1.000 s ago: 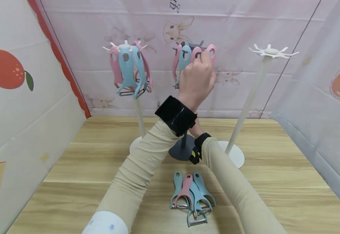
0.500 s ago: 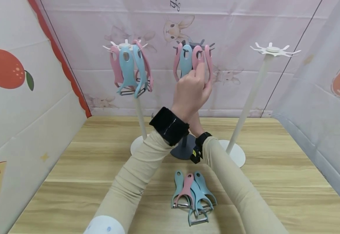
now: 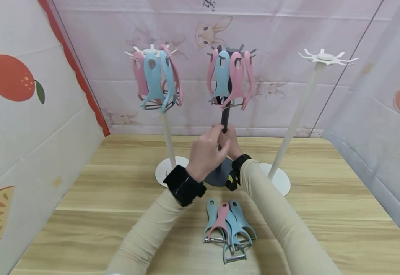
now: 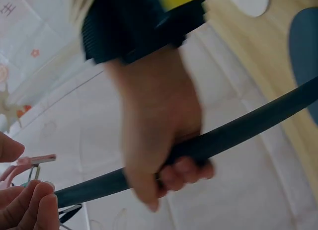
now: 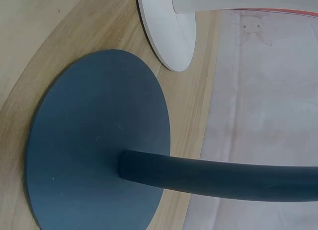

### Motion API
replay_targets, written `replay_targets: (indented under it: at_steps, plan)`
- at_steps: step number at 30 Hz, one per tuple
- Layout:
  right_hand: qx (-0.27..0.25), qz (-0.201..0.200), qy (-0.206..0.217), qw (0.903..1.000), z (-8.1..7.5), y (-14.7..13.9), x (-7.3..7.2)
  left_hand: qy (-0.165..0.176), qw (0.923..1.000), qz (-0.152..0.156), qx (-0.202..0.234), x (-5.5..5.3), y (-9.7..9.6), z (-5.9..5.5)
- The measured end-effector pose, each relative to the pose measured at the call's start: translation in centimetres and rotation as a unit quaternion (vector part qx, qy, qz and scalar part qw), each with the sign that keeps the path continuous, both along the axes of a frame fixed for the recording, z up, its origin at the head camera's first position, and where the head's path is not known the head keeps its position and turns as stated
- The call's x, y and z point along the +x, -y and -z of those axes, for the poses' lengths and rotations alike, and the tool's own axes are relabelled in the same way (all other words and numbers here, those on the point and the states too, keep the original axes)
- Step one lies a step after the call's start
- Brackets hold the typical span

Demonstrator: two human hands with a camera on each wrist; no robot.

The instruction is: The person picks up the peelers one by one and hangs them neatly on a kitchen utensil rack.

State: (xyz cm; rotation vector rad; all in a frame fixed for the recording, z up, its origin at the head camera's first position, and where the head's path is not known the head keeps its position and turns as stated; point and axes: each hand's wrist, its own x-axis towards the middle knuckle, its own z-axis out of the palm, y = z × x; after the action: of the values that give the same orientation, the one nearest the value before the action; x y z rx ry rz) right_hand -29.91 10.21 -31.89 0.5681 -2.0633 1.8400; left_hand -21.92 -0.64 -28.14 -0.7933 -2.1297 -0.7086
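Note:
In the head view, a dark rotating-style stand [image 3: 225, 120] carries pink and blue Y-shaped peelers on its hooks; one pink peeler [image 3: 236, 74] hangs at the front beside a blue peeler [image 3: 222, 72]. My right hand [image 3: 233, 143] grips the stand's pole, its fingers wrapped round it in the left wrist view. My left hand [image 3: 207, 152] is just left of that pole, fingers loosely bent and holding nothing. Its fingers [image 4: 35, 205] show at the lower left of the left wrist view. The right wrist view shows the dark base [image 5: 94, 140] but no hand.
On the left, a white stand [image 3: 167, 137] bears several peelers. A white stand [image 3: 294, 114] on the right has bare hooks. Several peelers, including a pink peeler [image 3: 220, 221], lie in a pile on the wooden table [image 3: 324, 198] in front. A printed cloth [image 3: 272, 38] hangs behind.
My left hand has let go of the front pink peeler on the dark stand and come down and left beside the pole. My right hand keeps its grip on the pole.

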Motion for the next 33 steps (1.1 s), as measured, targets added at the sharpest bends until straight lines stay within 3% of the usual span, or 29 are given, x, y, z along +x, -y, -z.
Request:
replay_targets:
  at_steps: [7,14,24,33]
  plan:
    - [-0.03,-0.032,0.017,0.9989,0.4,-0.1,0.1,0.069,0.9976,-0.003,-0.006,1.7,1.4,4.0]
    - [-0.022,-0.024,0.022,0.9992,0.4,-0.9,0.1,0.092,0.9957,-0.009,-0.007,2.5,2.0,6.8]
    - [-0.007,-0.018,0.038,0.9991,0.0,-1.5,0.7,0.103,0.9945,-0.019,-0.002,2.7,2.2,8.0]
    - [0.075,0.019,0.029,0.9966,-0.7,-1.8,3.2,0.095,0.9951,-0.025,0.003,2.9,2.9,7.9]
